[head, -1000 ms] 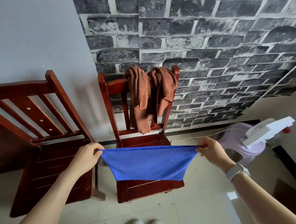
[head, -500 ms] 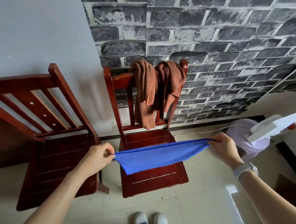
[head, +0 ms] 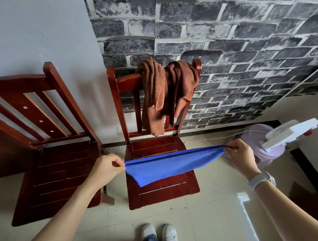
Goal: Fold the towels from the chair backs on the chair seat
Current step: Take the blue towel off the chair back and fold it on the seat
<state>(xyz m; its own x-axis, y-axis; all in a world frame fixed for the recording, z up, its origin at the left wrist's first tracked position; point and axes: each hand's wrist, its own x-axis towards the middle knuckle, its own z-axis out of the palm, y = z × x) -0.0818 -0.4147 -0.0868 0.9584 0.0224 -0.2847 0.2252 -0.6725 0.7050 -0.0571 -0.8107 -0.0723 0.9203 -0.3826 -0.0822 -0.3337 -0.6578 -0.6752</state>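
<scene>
A blue towel is stretched flat between my hands, just above the seat of the middle red wooden chair. My left hand pinches its left corner and my right hand pinches its right corner. The towel's near edge droops toward the seat. A brown towel hangs bunched over the back rail of the same chair.
A second red wooden chair stands to the left, its back bare. A white fan on a lilac base sits on the tiled floor at the right, with a cord along the wall. My white shoes are below the chair.
The blue towel, hanging down in front of the seat a second ago, has swung up and forward to lie nearly level over the seat. Both hands moved forward, and the view came closer.
</scene>
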